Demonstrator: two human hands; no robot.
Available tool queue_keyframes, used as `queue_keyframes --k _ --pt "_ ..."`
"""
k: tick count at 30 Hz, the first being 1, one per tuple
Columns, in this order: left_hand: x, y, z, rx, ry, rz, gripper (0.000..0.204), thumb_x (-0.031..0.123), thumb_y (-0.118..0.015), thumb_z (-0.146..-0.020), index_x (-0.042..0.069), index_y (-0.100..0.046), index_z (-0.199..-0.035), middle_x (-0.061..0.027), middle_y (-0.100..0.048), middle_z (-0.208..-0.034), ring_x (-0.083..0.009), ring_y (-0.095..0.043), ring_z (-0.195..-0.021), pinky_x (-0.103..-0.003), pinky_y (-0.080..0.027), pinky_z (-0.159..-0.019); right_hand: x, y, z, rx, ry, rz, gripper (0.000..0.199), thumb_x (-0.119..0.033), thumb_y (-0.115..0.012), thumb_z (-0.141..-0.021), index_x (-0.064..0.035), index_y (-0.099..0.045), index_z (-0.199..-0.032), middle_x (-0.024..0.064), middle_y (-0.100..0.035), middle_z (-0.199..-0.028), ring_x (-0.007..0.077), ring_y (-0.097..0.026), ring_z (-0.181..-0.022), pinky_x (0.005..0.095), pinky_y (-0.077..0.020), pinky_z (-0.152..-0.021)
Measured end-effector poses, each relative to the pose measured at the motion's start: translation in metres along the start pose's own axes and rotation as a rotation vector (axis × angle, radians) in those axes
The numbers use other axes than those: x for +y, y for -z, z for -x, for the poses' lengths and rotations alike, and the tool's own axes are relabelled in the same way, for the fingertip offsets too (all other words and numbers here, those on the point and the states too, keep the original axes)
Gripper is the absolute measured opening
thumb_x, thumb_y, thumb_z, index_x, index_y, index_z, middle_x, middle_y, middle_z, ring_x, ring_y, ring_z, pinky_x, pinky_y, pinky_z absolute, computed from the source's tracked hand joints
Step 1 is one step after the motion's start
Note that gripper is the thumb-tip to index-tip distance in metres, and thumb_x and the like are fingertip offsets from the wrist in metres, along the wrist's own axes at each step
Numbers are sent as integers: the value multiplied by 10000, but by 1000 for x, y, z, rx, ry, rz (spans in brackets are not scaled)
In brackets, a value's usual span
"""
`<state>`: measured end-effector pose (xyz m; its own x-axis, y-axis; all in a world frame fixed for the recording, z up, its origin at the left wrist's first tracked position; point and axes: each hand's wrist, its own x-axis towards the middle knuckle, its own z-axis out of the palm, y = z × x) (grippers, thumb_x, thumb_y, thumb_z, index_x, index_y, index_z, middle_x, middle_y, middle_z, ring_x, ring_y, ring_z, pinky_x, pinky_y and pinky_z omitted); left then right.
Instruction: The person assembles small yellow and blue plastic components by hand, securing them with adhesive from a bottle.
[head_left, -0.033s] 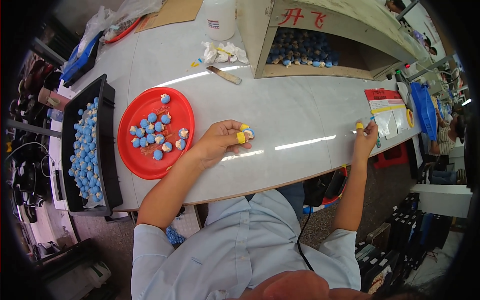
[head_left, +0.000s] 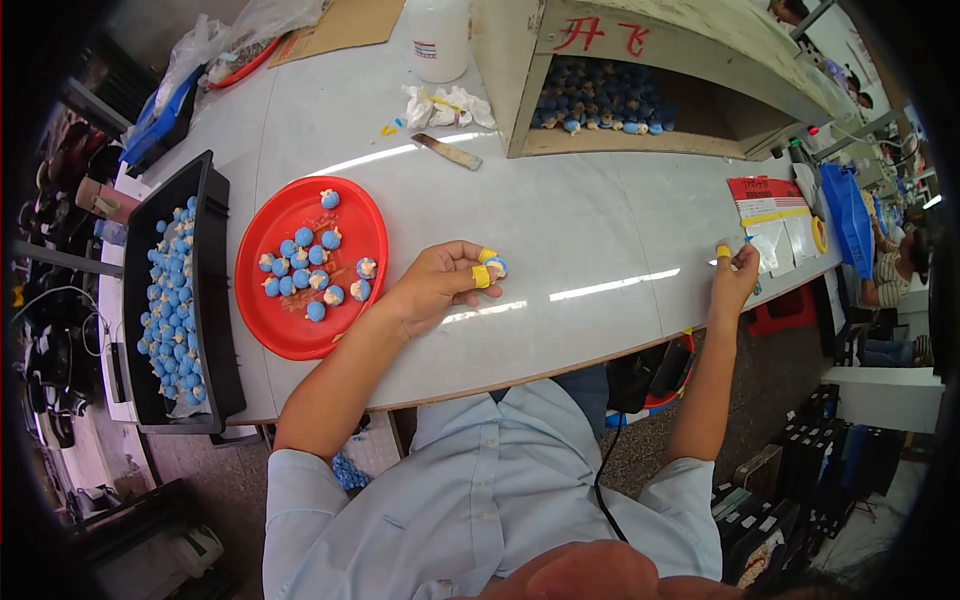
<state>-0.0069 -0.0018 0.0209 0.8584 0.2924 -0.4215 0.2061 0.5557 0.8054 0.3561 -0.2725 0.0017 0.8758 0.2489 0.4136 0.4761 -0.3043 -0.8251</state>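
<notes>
My left hand (head_left: 445, 275) is over the middle of the worktable, with yellow tape on its thumb and a finger. Pinched at its fingertips is a small round blue-and-cream figurine piece (head_left: 497, 267). My right hand (head_left: 736, 278), also taped yellow on a finger, is closed near the table's right end. A tiny blue tip shows by its fingers, but what they hold is too small to make out. Left of my left forearm lies a round red tray (head_left: 262, 318) with several similar blue balls (head_left: 302, 260) in it.
A black bin (head_left: 213, 300) full of blue balls stands far left. A flat scraper-like blade (head_left: 447, 152), crumpled tissue (head_left: 455, 108) and a white bottle (head_left: 440, 45) lie or stand beyond my hands. A cabinet (head_left: 620, 145) at the back holds more balls. Papers (head_left: 765, 205) lie at right.
My right hand has shifted very slightly to the right. The left hand and the piece in it look the same.
</notes>
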Motion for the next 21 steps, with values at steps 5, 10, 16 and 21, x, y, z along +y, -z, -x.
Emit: queue_keyframes --k 5,10,16,21 --pt "0 -3 0 50 -7 63 259 92 -680 -865 42 -575 -1096 -68 -658 -1014 -155 -666 -875 -219 -526 -692 24 12 -15 74 -127 241 342 -89 -709 -816 52 -541 -1079 73 -586 -928 149 -550 -845 283 -466 -760" --pt "-3 -1 4 41 -29 93 273 72 -665 -872 30 -559 -1121 -75 -654 -1030 -183 -669 -901 -248 -543 -740 4 0 8 374 183 410 324 -91 -696 -825 53 -548 -1076 93 -593 -897 175 -568 -813 298 -474 -762" --pt "-4 -1 2 34 -41 74 287 59 -667 -864 44 -556 -1129 -70 -654 -1029 -185 -668 -914 -256 -544 -754 -70 -41 37 140 380 90 195 2 -623 -848 18 -566 -1034 90 -601 -885 180 -582 -778 279 -464 -696" --pt "0 -2 3 102 -40 134 250 44 -656 -867 43 -556 -1096 -81 -658 -1022 -204 -673 -941 -263 -558 -792 -103 -112 0 -191 401 55 166 28 -607 -830 -6 -600 -992 117 -612 -866 221 -601 -739 307 -486 -660"
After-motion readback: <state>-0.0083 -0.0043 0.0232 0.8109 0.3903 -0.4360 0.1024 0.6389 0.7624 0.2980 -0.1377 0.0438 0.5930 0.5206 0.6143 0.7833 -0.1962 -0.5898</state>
